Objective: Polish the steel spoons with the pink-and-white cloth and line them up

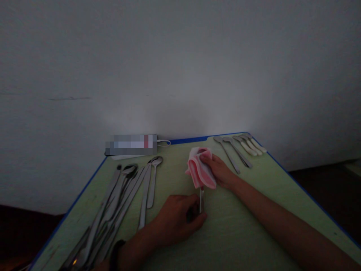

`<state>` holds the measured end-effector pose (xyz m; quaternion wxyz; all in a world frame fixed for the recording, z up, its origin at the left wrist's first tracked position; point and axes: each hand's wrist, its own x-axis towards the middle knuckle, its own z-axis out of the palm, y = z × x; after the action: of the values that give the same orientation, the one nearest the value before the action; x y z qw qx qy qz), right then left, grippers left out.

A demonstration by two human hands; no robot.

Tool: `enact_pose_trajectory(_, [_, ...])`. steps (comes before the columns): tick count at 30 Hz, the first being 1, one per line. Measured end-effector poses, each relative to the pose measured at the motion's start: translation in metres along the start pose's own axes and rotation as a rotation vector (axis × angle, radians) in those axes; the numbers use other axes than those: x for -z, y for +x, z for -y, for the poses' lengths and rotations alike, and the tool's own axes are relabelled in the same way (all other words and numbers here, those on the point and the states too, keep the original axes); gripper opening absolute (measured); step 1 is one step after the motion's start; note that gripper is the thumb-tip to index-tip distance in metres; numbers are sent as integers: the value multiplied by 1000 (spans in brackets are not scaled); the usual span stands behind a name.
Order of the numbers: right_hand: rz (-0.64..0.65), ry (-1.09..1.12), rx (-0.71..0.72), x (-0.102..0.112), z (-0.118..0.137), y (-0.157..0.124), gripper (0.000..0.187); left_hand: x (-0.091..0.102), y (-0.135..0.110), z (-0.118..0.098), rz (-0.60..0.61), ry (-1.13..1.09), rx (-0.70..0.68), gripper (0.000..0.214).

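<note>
My left hand (180,216) is closed round the lower end of a metal spoon handle (201,199) above the middle of the table. A folded pink-and-white cloth (199,169) is wrapped about the upper part of that spoon, hiding most of its bowl. Gripping the cloth from the right side is my right hand (220,169), its thumb pressed on top. To the left of my left hand lies a loose pile of metal spoons and other long-handled cutlery (121,203), partly covered by my wrist.
Spoons with metal handles (232,150) and several pieces with cream handles (251,146) lie side by side at the far right. A blurred-out device (131,145) with a white cable (165,142) stands at the back left. Behind the blue-edged green table (175,173) rises a grey wall (180,67).
</note>
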<state>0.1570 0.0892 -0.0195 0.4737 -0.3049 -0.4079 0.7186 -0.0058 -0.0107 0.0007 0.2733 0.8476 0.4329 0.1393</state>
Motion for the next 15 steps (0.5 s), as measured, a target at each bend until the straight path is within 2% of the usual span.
enact_pose_trajectory(15, [-30, -39, -4, 0, 0, 0, 27, 0, 0, 0, 11, -14, 18, 17])
